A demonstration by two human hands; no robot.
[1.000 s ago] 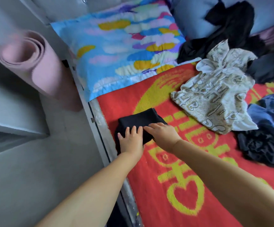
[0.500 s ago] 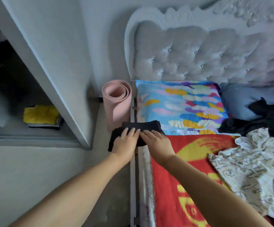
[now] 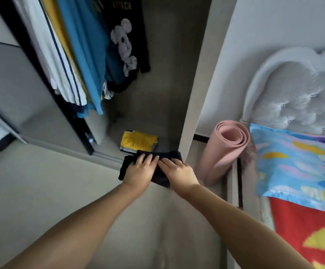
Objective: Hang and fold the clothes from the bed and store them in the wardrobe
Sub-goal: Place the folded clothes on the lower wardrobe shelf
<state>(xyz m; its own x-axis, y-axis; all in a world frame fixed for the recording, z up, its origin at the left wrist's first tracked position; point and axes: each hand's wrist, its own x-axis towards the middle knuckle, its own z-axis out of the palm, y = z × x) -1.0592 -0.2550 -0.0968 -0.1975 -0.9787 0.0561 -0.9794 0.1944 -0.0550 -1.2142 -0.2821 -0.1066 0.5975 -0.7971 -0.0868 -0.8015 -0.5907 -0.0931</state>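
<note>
Folded black garment, soft, flat under both hands' fingers.

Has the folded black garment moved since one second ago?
Yes. The folded black garment, held by both hands, left the bed and now sits at the wardrobe opening, left of the pink rolled mat, near the yellow folded stack.

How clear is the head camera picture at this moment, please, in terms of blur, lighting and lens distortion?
Head view: motion blur smears the hanging clothes and the pillow, while the left hand, right hand and folded black garment are fairly sharp; the wardrobe interior is dim, so the black garment shows little detail; wide-angle distortion tilts and bends straight wardrobe edges.
</note>
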